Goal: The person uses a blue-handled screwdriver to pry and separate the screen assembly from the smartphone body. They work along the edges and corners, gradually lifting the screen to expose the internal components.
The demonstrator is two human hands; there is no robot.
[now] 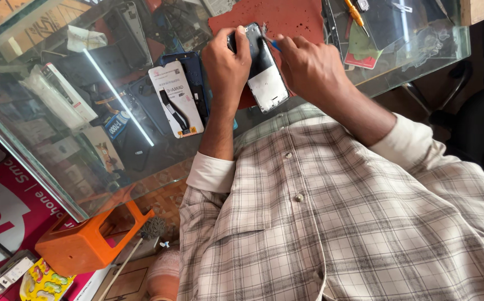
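Observation:
An opened phone frame (265,72), black on top and silvery inside, lies on a red mat (286,17) on the glass counter. My left hand (226,61) grips the phone's left edge and upper corner. My right hand (306,64) rests at the phone's right edge, pinching a thin blue-tipped tool (275,45) whose tip touches the frame's upper right side. A white card with a black flex part (176,100) lies left of my left forearm.
The glass counter (41,167) shows packaged parts on the shelf beneath. A yellow-handled screwdriver (355,13) and red and green cards (361,47) lie at the far right. An orange stool (88,242) and a brush (141,239) stand below the counter edge. A dark chair (481,122) is on the right.

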